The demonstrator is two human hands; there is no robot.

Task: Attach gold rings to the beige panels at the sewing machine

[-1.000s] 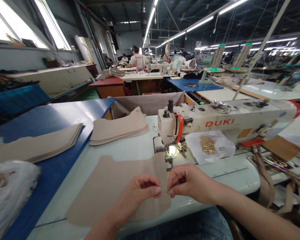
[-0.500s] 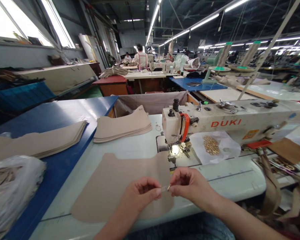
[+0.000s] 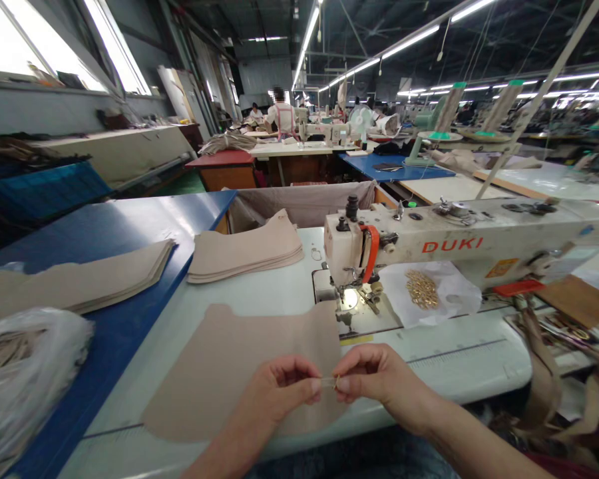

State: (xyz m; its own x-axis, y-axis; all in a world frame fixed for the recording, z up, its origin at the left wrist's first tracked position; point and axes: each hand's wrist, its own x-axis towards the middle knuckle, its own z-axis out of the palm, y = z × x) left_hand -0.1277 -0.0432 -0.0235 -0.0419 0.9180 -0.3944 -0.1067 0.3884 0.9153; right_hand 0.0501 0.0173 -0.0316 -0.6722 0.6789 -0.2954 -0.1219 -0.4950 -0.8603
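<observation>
My left hand [image 3: 288, 386] pinches one end of a short, narrow, clear strip [image 3: 326, 382]. Facing it, my right hand [image 3: 367, 376] pinches a small gold ring [image 3: 336, 382] at the strip's other end. Whether the strip runs through the ring is too small to tell. Both hands are closed and held over the near right part of a beige cut panel [image 3: 229, 372], which lies flat on the pale machine table. Just beyond my hands stands a sewing machine [image 3: 444, 243] with its needle area lit.
A pile of gold rings [image 3: 422, 290] lies on white plastic [image 3: 459, 289] under the machine arm. Stacked beige panels [image 3: 244, 253] lie behind the flat one. More panels [image 3: 80, 279] and a plastic bag [image 3: 34, 372] are on the blue table at left. Straps [image 3: 536, 372] hang at right.
My right hand has shifted slightly left and down, its fingertips closer to my left hand. Less of the clear strip shows between them. The panel and machine stay in place.
</observation>
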